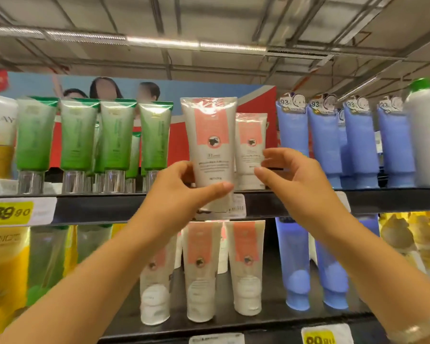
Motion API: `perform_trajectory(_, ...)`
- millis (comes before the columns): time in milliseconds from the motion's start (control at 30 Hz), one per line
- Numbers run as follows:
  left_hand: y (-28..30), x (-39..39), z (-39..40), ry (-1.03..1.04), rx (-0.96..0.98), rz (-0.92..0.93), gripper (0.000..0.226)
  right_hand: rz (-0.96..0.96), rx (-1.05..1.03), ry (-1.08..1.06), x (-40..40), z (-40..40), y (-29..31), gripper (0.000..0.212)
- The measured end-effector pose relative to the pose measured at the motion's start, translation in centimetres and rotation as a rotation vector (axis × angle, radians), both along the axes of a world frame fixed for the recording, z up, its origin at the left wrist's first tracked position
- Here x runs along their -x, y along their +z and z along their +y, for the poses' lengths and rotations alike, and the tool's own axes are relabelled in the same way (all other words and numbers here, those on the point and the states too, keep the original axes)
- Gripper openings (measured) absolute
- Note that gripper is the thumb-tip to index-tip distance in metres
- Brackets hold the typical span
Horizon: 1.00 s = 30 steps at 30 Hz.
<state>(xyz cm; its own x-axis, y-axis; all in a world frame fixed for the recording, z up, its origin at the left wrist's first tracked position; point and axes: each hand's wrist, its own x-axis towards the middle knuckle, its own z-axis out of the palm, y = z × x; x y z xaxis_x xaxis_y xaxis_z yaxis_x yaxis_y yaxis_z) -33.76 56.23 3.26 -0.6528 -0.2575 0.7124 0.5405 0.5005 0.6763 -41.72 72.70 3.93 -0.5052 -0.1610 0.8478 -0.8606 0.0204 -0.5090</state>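
Your left grip [179, 189] pinches the pink-and-white tube [210, 135] low on its body, with the thumb across the front and the fingers curled round the left edge. The tube is upright, cap end down, at centre frame, in front of the upper shelf [109, 207] edge. Its cap is mostly hidden behind your thumb.

Your right grip [291, 175] is spread, fingers and thumb apart and loosely curved, holding nothing. Its fingertips sit at the right edge of a smaller pink tube [250, 145], which stands on the upper shelf just right of and behind the held one. You can't tell whether they touch it.

On the same shelf, the green tubes [77, 135] stand in a row at left and the blue tubes [358, 145] at right. A white bottle [422, 135] with a green cap stands at far right. A yellow price tag [10, 212] sits on the shelf edge at left. More pink tubes [200, 269] stand on the lower shelf below centre. A bracelet [420, 328] is on your right wrist, at lower right.
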Motion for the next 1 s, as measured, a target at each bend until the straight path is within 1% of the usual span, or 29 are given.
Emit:
perform_trajectory(133, 2.6, 1.3, -1.5, 0.09, 0.014, 0.02, 0.041, 0.054, -0.066, -0.16, 2.4, 0.1, 1.5, 0.047)
perform_trajectory(267, 3.8, 2.6, -2.5, 0.159, 0.044, -0.022, 0.03, 0.07, -0.124, -0.217, 3.9, -0.7, 2.2, 0.049)
perform_trajectory(367, 3.9, 3.6, -2.8, 0.17, 0.069, -0.079, 0.021, 0.04, -0.173, -0.23, 4.8, -1.4, 2.4, 0.05)
perform_trajectory(467, 3.8, 4.3, -2.8, 0.222, 0.137, -0.133, 0.022, 0.014, -0.229, -0.213, 5.5, -1.9, 2.4, 0.048)
perform_trajectory(633, 4.2, 4.5, -3.0, 0.248, 0.163, -0.202, 0.023, -0.004, -0.228, -0.205, 6.2, -2.2, 2.9, 0.05)
perform_trajectory(733, 4.1, 4.8, -2.9, 0.274, 0.17, -0.187, 0.033, -0.029, -0.235, -0.184, 6.5, -2.4, 3.0, 0.049)
perform_trajectory(833, 3.8, 5.0, -2.8, 0.322, 0.159, -0.16, 0.053, -0.052, -0.246, -0.18, 6.8, -2.6, 3.2, 0.049)
perform_trajectory(900, 3.7, 5.2, -2.8, 0.345, 0.174, -0.146, 0.057, -0.067, -0.253, -0.166, 7.0, -2.7, 3.3, 0.048)
perform_trajectory(1000, 3.5, 5.5, -2.7, 0.394, 0.205, -0.126, 0.056, -0.071, -0.258, -0.165, 7.1, -2.9, 3.2, 0.048)
